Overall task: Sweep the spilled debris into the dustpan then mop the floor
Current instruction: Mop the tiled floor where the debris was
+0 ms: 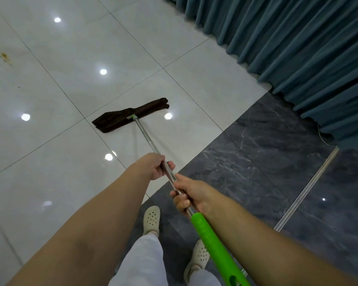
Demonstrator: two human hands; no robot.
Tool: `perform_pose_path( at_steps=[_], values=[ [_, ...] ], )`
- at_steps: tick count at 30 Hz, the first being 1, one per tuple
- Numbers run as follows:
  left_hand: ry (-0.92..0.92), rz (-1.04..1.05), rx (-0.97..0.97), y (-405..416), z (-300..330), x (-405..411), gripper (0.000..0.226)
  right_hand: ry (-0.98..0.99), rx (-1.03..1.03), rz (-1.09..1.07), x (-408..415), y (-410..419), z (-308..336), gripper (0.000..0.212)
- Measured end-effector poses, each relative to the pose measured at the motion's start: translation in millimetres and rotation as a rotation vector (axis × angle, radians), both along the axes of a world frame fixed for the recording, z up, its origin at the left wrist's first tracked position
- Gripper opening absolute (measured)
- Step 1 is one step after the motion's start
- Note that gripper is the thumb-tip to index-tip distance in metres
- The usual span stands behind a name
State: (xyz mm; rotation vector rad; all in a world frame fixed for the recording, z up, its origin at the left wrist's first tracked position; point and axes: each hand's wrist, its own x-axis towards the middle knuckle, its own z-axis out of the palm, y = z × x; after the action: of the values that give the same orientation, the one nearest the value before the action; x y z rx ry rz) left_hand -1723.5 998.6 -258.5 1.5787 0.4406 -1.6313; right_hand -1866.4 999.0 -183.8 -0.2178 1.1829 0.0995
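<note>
1. Mop (132,115): flat dark brown pad lying on the white floor tiles (50,162), long axis running lower-left to upper-right, straddling a tile joint.
2. Mop handle (147,139): metal shaft rises from the pad's middle back toward the person, ending in a green grip (211,240) at bottom.
3. Left hand (156,166): fingers curled round the shaft, further down it.
4. Right hand (190,197): wrapped round the shaft just above the green grip.
5. Brown stain (6,58) on white tile, far left, well apart from pad.
6. Dark marble floor strip (256,162) on right; teal curtain (298,48) hangs to the floor beyond.
7. Cream clogs (151,218), white trousers below.
</note>
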Motion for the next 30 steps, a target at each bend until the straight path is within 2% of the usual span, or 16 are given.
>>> perform_pose_path(
  at_steps=[3, 7, 16, 20, 24, 30],
  values=[
    [0.0, -0.021, 0.005, 11, 0, -43, 0.033, 0.003, 0.001, 0.035, -47, 7, -2, 0.034],
    [0.036, -0.054, -0.002, 27, 4, -121, 0.033, 0.044, -0.025, 0.067, -127, 19, 4, 0.048],
    [0.123, -0.167, -0.043, 64, 33, -297, 0.037, 0.054, 0.019, 0.008, -300, 52, 60, 0.024],
    [0.173, -0.201, -0.081, 74, 47, -352, 0.034, 0.06, 0.052, -0.053, -353, 65, 81, 0.027],
    [0.251, -0.116, -0.097, 84, 58, -377, 0.017, 0.088, 0.052, -0.077, -374, 76, 93, 0.03],
    [0.331, 0.044, -0.083, 98, 63, -339, 0.031, 0.106, -0.003, 0.049, -328, 80, 100, 0.038]
  ],
)
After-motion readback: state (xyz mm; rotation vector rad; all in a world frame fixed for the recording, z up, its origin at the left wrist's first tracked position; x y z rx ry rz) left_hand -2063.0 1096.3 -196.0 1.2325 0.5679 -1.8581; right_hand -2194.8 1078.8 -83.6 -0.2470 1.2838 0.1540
